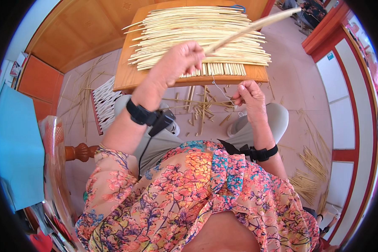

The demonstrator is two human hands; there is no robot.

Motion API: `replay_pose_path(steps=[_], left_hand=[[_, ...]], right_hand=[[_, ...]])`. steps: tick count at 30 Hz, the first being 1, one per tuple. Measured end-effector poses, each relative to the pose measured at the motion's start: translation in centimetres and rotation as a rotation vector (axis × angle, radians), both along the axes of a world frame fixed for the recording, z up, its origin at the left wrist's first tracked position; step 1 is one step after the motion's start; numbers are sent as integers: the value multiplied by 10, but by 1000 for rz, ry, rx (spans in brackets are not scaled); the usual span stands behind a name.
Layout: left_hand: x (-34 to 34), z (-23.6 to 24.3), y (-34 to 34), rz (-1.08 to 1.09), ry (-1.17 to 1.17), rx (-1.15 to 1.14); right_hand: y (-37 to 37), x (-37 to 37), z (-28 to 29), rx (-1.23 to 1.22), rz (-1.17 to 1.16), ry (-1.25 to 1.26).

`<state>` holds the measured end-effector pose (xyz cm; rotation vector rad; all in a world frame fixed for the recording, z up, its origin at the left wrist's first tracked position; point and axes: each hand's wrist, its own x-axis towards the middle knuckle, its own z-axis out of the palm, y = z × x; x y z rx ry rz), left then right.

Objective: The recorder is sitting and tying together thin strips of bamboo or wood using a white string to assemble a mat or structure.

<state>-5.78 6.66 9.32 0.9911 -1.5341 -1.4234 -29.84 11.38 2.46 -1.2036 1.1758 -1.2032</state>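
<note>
A small wooden table (128,71) carries a wide layer of pale reed sticks (168,31), with a shorter row of sticks (231,69) along its front edge. My left hand (178,63) is closed on a longer pale stick (252,27), raised at a slant over the layer and pointing to the upper right. My right hand (248,96), just below the front edge, pinches a thin pale string (218,87) that runs up to the short row of sticks.
Cut pieces and long sticks (311,164) lie on the tiled floor (285,63). A white lattice object (103,101) is left of the table. A blue panel (17,147) and turned wood post (82,153) are at left, a cabinet (340,105) at right. People (306,12) are at top right.
</note>
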Motion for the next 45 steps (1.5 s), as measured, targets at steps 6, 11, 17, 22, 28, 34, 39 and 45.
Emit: replay_pose_path(steps=[6,11,17,22,28,34,39,45], left_hand=[[-32,-35,15,-74,123,175],[-37,-36,20,-92,119,206],[-31,-28,20,-36,-402,-268],[-23,-12,24,-111,-766,-637],[-7,32,11,-209,-969,-837],[-6,26,1,146,-580,-1370],[-12,-18,30,680,-230,-1103],[-52,-49,26,147,519,-145]], right_hand=[[10,14,26,47,57,112],[8,7,22,29,3,62],[18,3,37,-696,-145,711],[16,13,48,-1064,42,1043],[8,20,58,-639,317,885],[-6,27,63,-709,263,772],[-19,22,50,-599,174,559],[-20,30,47,-562,260,492]])
